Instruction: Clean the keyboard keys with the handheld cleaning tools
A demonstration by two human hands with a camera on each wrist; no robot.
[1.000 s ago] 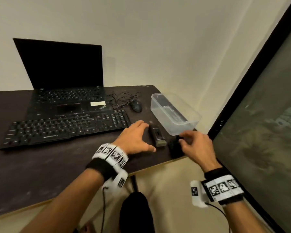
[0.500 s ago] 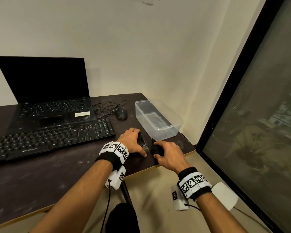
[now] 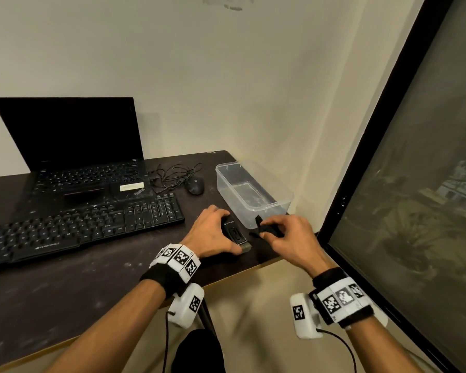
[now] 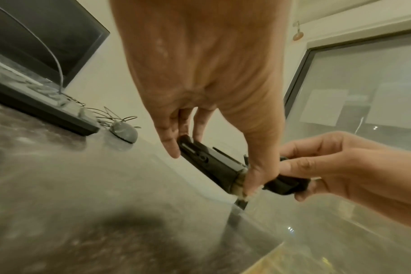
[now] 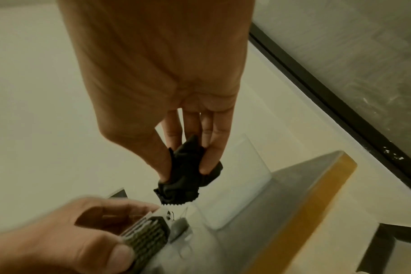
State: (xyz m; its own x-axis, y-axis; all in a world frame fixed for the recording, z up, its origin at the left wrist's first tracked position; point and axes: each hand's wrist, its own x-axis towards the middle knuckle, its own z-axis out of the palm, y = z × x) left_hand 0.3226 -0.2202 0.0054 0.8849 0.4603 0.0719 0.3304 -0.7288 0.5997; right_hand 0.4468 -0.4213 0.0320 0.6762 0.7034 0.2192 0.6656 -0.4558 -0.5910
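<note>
A black keyboard lies on the dark desk in front of a laptop. To its right, my left hand grips a black handheld brush tool from above, thumb at its bristle end. The bristles show grey in the right wrist view. Just right of it, my right hand pinches a crumpled black cloth between thumb and fingers, a little above the desk. The cloth hangs from the fingertips.
A clear plastic container stands behind both hands at the desk's right edge. A black mouse with tangled cable lies behind the keyboard's right end. The open laptop stands at the back. A dark glass panel runs along the right.
My left hand moved from beside the brush tool onto it and closed round it. My right hand gathered the cloth from the desk edge and raised it. The head view shifted.
</note>
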